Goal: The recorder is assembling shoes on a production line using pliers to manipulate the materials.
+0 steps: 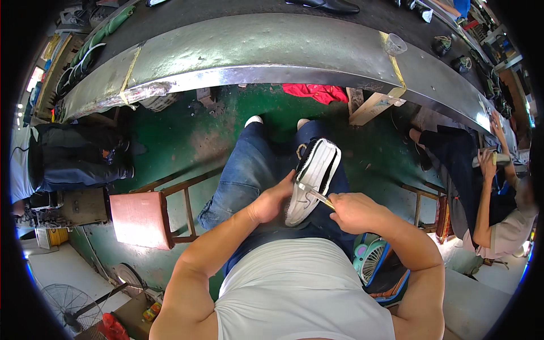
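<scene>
Where the left side was checked, a yellow crate point(50, 237) stands beyond a padded stool point(139, 218); its contents are too small to tell. The left hand point(275, 198) is clamped on the near side of a shoe point(322, 161), its fingers partly hidden. The shoe is above the lap, tilted, pale sole toward the viewer. The right hand point(356, 212) is closed around the handle of a flat metal tool point(309, 190), blade across the sole. Farther right, a clear cup point(396, 43) sits on the workbench point(272, 46); contents indeterminable.
</scene>
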A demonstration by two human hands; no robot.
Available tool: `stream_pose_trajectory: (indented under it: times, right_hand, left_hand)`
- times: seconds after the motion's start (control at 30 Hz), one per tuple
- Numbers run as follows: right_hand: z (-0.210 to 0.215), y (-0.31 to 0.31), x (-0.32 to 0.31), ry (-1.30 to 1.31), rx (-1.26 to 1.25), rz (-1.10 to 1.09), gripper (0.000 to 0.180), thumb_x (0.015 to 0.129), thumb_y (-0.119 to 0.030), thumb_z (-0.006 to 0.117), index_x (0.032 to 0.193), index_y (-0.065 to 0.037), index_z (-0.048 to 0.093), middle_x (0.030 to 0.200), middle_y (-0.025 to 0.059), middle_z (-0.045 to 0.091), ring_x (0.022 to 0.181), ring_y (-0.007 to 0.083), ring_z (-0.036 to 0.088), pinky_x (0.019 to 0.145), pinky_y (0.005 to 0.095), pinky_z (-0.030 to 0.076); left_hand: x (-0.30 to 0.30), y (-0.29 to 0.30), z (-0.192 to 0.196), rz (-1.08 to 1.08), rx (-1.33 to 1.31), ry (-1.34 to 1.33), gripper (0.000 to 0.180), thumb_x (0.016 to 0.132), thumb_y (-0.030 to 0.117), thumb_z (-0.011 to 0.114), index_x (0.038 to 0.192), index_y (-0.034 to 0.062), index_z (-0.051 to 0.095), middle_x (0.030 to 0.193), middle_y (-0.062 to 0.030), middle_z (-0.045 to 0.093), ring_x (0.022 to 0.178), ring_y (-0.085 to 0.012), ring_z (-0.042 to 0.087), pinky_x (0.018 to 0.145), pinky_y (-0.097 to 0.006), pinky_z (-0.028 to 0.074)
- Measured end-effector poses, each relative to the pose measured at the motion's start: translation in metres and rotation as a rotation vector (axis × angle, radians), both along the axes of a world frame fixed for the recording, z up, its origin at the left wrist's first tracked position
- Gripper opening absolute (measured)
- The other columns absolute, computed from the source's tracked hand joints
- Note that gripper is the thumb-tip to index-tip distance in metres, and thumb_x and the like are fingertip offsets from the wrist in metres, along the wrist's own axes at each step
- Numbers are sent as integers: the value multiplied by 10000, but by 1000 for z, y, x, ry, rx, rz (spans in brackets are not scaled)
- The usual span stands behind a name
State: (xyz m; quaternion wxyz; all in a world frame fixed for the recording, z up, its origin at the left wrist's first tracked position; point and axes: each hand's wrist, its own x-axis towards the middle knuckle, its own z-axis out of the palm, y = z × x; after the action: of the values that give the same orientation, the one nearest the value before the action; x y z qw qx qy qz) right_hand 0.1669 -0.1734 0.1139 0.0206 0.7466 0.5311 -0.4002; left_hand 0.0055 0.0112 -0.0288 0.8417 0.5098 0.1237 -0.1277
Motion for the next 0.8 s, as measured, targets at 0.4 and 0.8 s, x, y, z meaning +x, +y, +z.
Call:
stream_pose_trajectory:
  times: [0.4,0.8]
  right_hand:
    - [-60,-29,-17,-2,485,-213,542,896,-134,637,1334,110,432,1142,278,601,1063,411,615,890,446,522]
    - [-43,-25,35,327,258,-524,265,945,-213,606,1043,30,567,1016,253,645,953,446,624,817,475,498]
  left_hand:
    - [25,-11,8,337,902,239,534,1074,371,300,1404,11,515,1269,-267,620,1205,-438,566,1031,-444,456]
    - [35,3,28,-182,1215,43,585,1042,305,407,1586,292,192,1572,-282,260,1022,-474,653,902,-488,553]
